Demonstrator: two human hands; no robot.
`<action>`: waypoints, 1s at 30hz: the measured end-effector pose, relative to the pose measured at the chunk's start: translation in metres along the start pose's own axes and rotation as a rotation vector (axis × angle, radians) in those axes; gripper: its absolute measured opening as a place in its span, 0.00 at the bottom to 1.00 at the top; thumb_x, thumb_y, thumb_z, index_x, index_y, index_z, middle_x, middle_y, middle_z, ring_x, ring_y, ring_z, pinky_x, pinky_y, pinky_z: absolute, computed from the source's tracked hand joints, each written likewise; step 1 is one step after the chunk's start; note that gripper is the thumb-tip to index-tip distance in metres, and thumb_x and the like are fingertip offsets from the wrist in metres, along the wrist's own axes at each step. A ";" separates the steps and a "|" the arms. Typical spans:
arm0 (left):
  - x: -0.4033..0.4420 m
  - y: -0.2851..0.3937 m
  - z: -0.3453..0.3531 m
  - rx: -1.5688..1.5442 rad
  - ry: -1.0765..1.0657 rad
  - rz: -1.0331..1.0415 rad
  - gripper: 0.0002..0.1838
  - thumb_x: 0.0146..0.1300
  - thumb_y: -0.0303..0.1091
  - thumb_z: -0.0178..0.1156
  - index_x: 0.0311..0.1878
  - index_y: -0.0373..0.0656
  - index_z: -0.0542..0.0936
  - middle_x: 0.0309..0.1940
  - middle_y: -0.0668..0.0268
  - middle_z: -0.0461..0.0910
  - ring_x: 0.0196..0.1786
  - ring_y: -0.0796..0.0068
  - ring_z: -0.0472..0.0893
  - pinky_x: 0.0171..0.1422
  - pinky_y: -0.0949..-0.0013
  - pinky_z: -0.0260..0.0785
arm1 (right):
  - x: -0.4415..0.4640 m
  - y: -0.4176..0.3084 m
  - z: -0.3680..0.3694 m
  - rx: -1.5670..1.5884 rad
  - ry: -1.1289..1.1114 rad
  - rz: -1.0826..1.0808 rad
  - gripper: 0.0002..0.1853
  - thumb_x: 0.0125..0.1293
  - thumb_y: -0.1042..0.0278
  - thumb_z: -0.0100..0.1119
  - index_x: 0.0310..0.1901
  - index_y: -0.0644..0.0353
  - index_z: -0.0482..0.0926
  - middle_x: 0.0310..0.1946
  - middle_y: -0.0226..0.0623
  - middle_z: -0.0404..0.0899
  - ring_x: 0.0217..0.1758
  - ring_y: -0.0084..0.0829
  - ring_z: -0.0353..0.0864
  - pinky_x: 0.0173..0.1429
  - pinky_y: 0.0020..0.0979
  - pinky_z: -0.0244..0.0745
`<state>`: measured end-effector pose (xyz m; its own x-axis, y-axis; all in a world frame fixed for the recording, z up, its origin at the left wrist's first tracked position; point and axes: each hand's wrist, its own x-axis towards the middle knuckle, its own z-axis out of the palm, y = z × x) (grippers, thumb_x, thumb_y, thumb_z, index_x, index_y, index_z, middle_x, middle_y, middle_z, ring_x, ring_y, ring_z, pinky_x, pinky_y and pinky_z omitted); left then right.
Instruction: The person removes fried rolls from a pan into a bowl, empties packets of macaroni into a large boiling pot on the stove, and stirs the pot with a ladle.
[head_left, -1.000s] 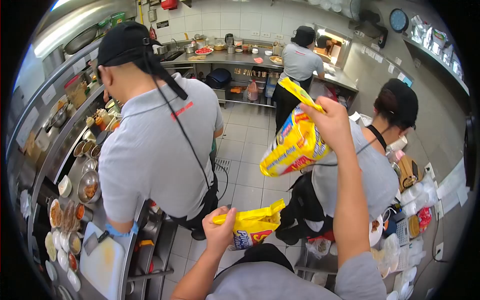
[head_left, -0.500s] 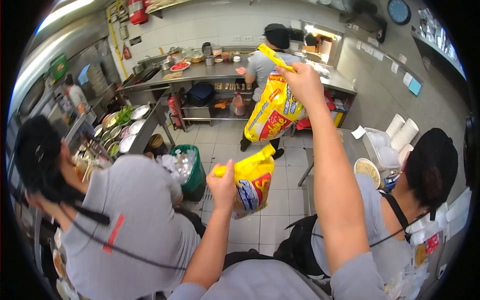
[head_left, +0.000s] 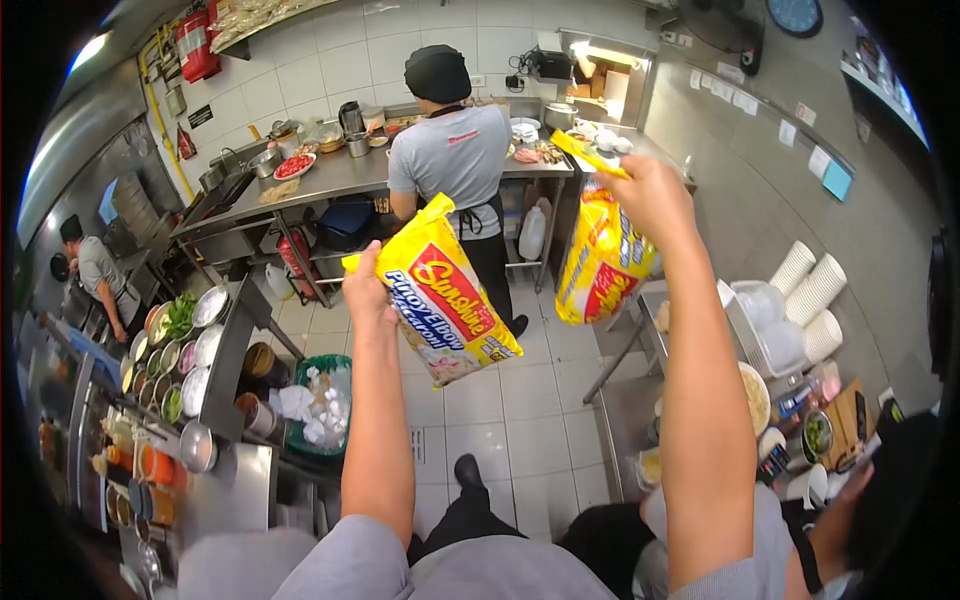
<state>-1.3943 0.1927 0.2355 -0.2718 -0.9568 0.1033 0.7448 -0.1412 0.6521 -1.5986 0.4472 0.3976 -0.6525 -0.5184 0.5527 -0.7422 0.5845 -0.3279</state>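
Raised at the centre, my left hand (head_left: 368, 287) grips the top corner of a yellow Sunshine elbow macaroni bag (head_left: 448, 300), whose printed front faces me. My right hand (head_left: 645, 200) is closed on the twisted top of a second yellow bag (head_left: 603, 262), which hangs below it. The two bags are apart, both held above the tiled floor. Beyond them a person in a grey shirt and black cap (head_left: 452, 150) stands at the back steel counter.
A green bin (head_left: 346, 408) with waste stands at left, beside a counter with bowls (head_left: 197, 448). On the right, a steel table holds stacked cups (head_left: 812, 292). A co-worker (head_left: 905, 490) is at lower right, another (head_left: 100, 270) at far left.
The view has advanced between the two nearer co-workers toward the back counter. My left hand has risen, and its bag now shows its full front. Both hands still hold their bags.
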 end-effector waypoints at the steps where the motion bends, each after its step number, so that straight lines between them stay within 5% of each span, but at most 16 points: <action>1: 0.027 -0.001 -0.004 -0.032 -0.019 -0.003 0.08 0.58 0.29 0.61 0.27 0.44 0.72 0.24 0.67 0.78 0.24 0.74 0.79 0.29 0.71 0.72 | 0.006 0.000 0.013 0.007 -0.058 0.038 0.21 0.55 0.45 0.60 0.27 0.60 0.79 0.27 0.46 0.79 0.35 0.47 0.80 0.36 0.43 0.71; 5: 0.105 0.036 -0.013 -0.071 0.009 0.085 0.09 0.58 0.29 0.61 0.27 0.46 0.70 0.23 0.68 0.76 0.24 0.74 0.79 0.29 0.72 0.72 | 0.020 -0.005 0.082 0.190 0.060 -0.044 0.23 0.55 0.52 0.63 0.21 0.66 0.68 0.16 0.49 0.67 0.19 0.43 0.64 0.26 0.40 0.61; 9: 0.159 0.075 -0.029 -0.007 0.104 0.244 0.12 0.58 0.30 0.61 0.24 0.47 0.68 0.21 0.70 0.73 0.22 0.78 0.74 0.27 0.73 0.67 | 0.039 -0.021 0.143 0.367 0.018 -0.051 0.21 0.53 0.66 0.66 0.18 0.66 0.61 0.14 0.45 0.58 0.17 0.30 0.54 0.23 0.34 0.56; 14: 0.210 0.093 -0.074 0.157 0.091 0.421 0.13 0.58 0.29 0.62 0.23 0.47 0.67 0.21 0.71 0.72 0.22 0.81 0.72 0.28 0.75 0.66 | 0.080 -0.077 0.209 0.423 -0.135 -0.194 0.19 0.43 0.74 0.69 0.16 0.65 0.62 0.13 0.42 0.61 0.16 0.33 0.59 0.22 0.34 0.56; 15: 0.222 0.094 -0.092 0.206 0.042 0.419 0.12 0.58 0.29 0.59 0.23 0.45 0.66 0.25 0.63 0.75 0.26 0.75 0.74 0.33 0.72 0.69 | 0.090 -0.087 0.228 0.454 -0.152 -0.218 0.19 0.43 0.74 0.69 0.16 0.65 0.62 0.13 0.42 0.61 0.16 0.33 0.59 0.22 0.34 0.56; 18: 0.257 0.093 -0.125 0.308 0.017 0.473 0.16 0.56 0.29 0.60 0.20 0.46 0.63 0.21 0.62 0.72 0.24 0.72 0.71 0.31 0.70 0.67 | 0.126 -0.118 0.288 0.648 -0.229 -0.445 0.16 0.39 0.80 0.66 0.16 0.64 0.63 0.14 0.35 0.62 0.18 0.27 0.62 0.23 0.29 0.55; 24: 0.316 0.100 -0.158 0.347 -0.051 0.604 0.19 0.54 0.28 0.60 0.17 0.47 0.59 0.13 0.67 0.64 0.18 0.72 0.64 0.24 0.68 0.56 | 0.223 -0.217 0.405 0.913 -0.321 -0.731 0.16 0.37 0.75 0.66 0.15 0.61 0.64 0.12 0.36 0.61 0.16 0.36 0.62 0.23 0.34 0.56; 30: 0.354 0.122 -0.174 0.372 0.159 0.699 0.20 0.55 0.28 0.59 0.17 0.48 0.58 0.12 0.68 0.63 0.17 0.73 0.61 0.23 0.68 0.54 | 0.301 -0.364 0.509 0.927 -0.457 -1.002 0.15 0.41 0.69 0.67 0.16 0.63 0.66 0.14 0.42 0.64 0.20 0.44 0.67 0.24 0.39 0.59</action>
<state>-1.2931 -0.2072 0.2210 0.2926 -0.8211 0.4900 0.4511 0.5704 0.6864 -1.6033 -0.2393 0.2934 0.3350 -0.7150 0.6137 -0.6237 -0.6564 -0.4243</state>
